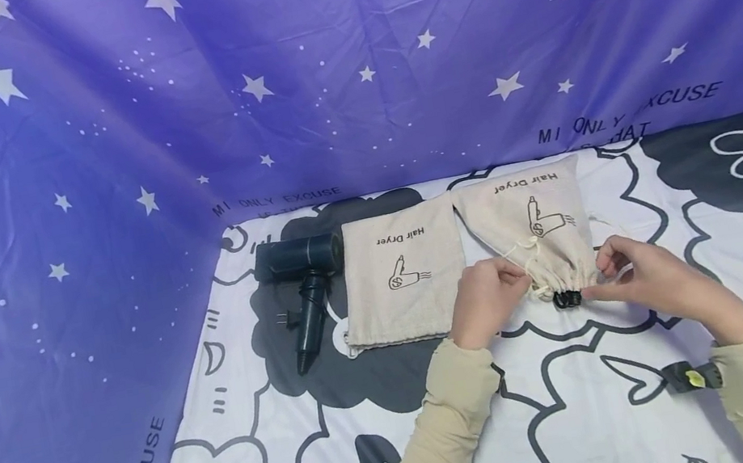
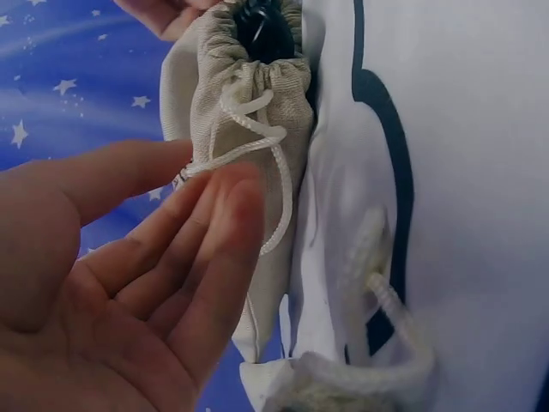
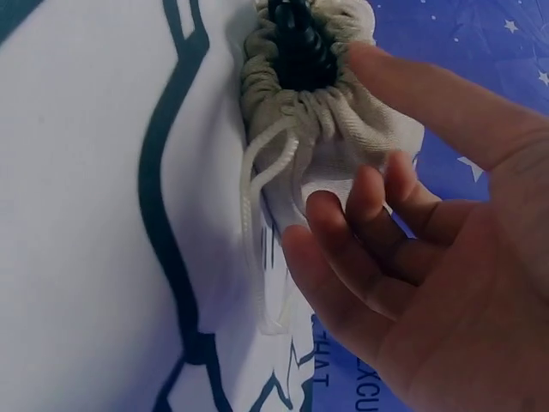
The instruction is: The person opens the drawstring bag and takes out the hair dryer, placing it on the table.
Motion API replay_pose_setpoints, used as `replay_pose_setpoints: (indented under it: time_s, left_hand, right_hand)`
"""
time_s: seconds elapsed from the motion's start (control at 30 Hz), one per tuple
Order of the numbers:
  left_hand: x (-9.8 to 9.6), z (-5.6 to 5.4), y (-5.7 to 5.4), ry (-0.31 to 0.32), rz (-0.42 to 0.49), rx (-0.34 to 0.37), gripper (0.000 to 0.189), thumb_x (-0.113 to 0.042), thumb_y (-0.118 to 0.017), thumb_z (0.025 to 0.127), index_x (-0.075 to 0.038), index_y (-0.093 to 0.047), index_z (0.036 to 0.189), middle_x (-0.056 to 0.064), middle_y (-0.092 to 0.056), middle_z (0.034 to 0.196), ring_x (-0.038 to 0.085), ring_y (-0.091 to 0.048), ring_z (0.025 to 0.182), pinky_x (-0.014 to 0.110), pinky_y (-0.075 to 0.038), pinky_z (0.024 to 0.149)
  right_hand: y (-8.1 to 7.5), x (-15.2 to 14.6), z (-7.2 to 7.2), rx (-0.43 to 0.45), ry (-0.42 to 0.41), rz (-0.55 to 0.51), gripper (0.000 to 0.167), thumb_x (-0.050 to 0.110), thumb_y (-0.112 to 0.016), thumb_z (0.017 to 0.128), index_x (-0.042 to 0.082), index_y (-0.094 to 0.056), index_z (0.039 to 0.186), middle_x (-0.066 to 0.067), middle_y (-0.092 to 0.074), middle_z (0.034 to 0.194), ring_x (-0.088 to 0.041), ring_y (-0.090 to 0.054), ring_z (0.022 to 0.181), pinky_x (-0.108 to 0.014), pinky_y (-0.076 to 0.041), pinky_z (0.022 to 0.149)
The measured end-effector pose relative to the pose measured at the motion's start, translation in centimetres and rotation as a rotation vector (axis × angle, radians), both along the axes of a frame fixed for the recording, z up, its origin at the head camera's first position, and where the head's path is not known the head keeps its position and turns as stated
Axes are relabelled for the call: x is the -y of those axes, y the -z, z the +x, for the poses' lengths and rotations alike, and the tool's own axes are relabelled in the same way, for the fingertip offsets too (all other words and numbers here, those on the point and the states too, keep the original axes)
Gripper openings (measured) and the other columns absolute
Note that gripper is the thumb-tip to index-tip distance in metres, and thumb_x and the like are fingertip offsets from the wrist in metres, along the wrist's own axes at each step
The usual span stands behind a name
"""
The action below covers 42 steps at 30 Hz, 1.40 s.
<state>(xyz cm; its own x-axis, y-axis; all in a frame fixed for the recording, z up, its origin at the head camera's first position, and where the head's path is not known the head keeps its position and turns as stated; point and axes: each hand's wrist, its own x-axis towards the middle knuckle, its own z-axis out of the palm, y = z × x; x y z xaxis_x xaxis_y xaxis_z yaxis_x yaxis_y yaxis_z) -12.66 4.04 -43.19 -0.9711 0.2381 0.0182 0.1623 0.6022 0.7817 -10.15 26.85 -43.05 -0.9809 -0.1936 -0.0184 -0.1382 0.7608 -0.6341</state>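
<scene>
A filled beige drawstring bag [image 1: 533, 225] printed "Hair Dryer" lies on the white cartoon-print cover [image 1: 576, 394]. Its mouth is gathered tight around a black part [image 1: 567, 299] that sticks out. My left hand [image 1: 514, 277] is at the left of the bag's neck. In the left wrist view the left hand [image 2: 202, 172] pinches the white drawstring [image 2: 257, 142] between thumb and forefinger. My right hand [image 1: 594, 284] holds the gathered neck from the right. The right wrist view shows the right hand [image 3: 360, 129] with its thumb on the puckered cloth [image 3: 343, 112] and its fingers curled beside it.
A second, flat beige bag [image 1: 400, 272] lies left of the filled one. Further left a dark blue hair dryer [image 1: 305, 275] rests with its plug beside it. Blue star-print cloth [image 1: 77, 190] walls the back and left. A black strap [image 1: 691, 377] circles my right sleeve.
</scene>
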Motion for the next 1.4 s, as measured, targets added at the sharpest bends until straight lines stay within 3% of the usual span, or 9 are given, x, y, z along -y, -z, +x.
replay_pose_setpoints:
  time_s: [0.17,0.3,0.43,0.73,0.93,1.03,1.17,1.4]
  left_hand:
    - [0.0,0.0,-0.1,0.066,-0.002,-0.118,0.005,-0.012,-0.072,0.090,-0.013,-0.076,0.088,-0.007,-0.071,0.077,-0.008,-0.053,0.063,0.004,-0.041,0.061]
    - [-0.4,0.0,0.2,0.120,-0.070,-0.221,0.006,-0.016,-0.076,0.087,-0.017,-0.077,0.093,-0.009,-0.073,0.086,-0.006,-0.060,0.073,0.001,-0.039,0.068]
    - [-0.6,-0.1,0.7,0.161,-0.147,-0.247,0.019,-0.024,-0.081,0.083,-0.020,-0.077,0.101,-0.009,-0.070,0.093,0.000,-0.063,0.084,0.002,-0.037,0.071]
    - [-1.0,-0.2,1.1,0.207,-0.207,-0.237,0.027,-0.027,-0.083,0.081,-0.021,-0.075,0.106,-0.008,-0.066,0.094,0.001,-0.059,0.085,0.003,-0.034,0.071]
    - [-1.2,-0.3,1.0,0.223,-0.217,-0.298,0.026,-0.029,-0.082,0.081,-0.025,-0.076,0.106,-0.009,-0.065,0.096,0.000,-0.055,0.084,0.004,-0.035,0.072]
    - [-1.3,-0.3,0.8,0.235,-0.237,-0.317,0.027,-0.033,-0.083,0.080,-0.027,-0.077,0.106,-0.009,-0.064,0.096,-0.001,-0.052,0.083,0.005,-0.035,0.070]
    - [-1.6,-0.1,0.5,0.236,-0.278,-0.337,0.029,-0.038,-0.083,0.078,-0.030,-0.078,0.105,-0.010,-0.060,0.096,-0.001,-0.050,0.084,0.006,-0.035,0.069]
    - [-2.0,0.0,-0.1,0.206,-0.371,-0.445,0.025,-0.041,-0.085,0.076,-0.029,-0.079,0.098,-0.010,-0.062,0.095,0.002,-0.054,0.086,0.010,-0.042,0.073]
  right_hand:
    - [0.6,0.2,-0.1,-0.008,-0.025,-0.028,0.039,0.018,-0.085,0.077,0.004,-0.053,0.095,-0.007,-0.059,0.090,-0.007,-0.053,0.077,-0.023,-0.046,0.067]
    - [0.7,0.5,-0.2,-0.008,-0.017,-0.021,0.040,0.018,-0.085,0.077,0.004,-0.053,0.097,-0.007,-0.060,0.091,-0.013,-0.058,0.081,-0.023,-0.049,0.069]
    - [0.7,0.5,-0.1,-0.030,-0.017,-0.022,0.039,0.017,-0.086,0.076,0.005,-0.055,0.096,-0.006,-0.060,0.088,-0.016,-0.061,0.080,-0.024,-0.051,0.068]
    - [0.9,0.4,0.0,-0.173,-0.028,-0.022,0.030,0.014,-0.087,0.073,0.008,-0.063,0.090,0.002,-0.063,0.079,0.000,-0.056,0.072,-0.019,-0.051,0.067]
    - [0.5,0.5,0.0,-0.134,0.057,0.003,0.032,0.020,-0.089,0.072,0.004,-0.069,0.092,0.000,-0.070,0.077,-0.009,-0.065,0.070,-0.022,-0.052,0.065]
    - [0.3,0.6,0.0,-0.122,0.059,0.019,0.032,0.020,-0.088,0.073,0.003,-0.070,0.094,0.000,-0.071,0.077,-0.014,-0.067,0.070,-0.022,-0.050,0.064]
    - [0.1,0.6,-0.1,-0.131,0.050,0.027,0.031,0.019,-0.087,0.074,0.002,-0.071,0.094,0.000,-0.072,0.076,-0.011,-0.066,0.069,-0.020,-0.047,0.062]
    - [0.2,0.8,-0.1,-0.197,0.030,0.040,0.027,0.019,-0.087,0.073,0.004,-0.072,0.091,0.003,-0.071,0.074,-0.006,-0.064,0.065,-0.018,-0.045,0.062]
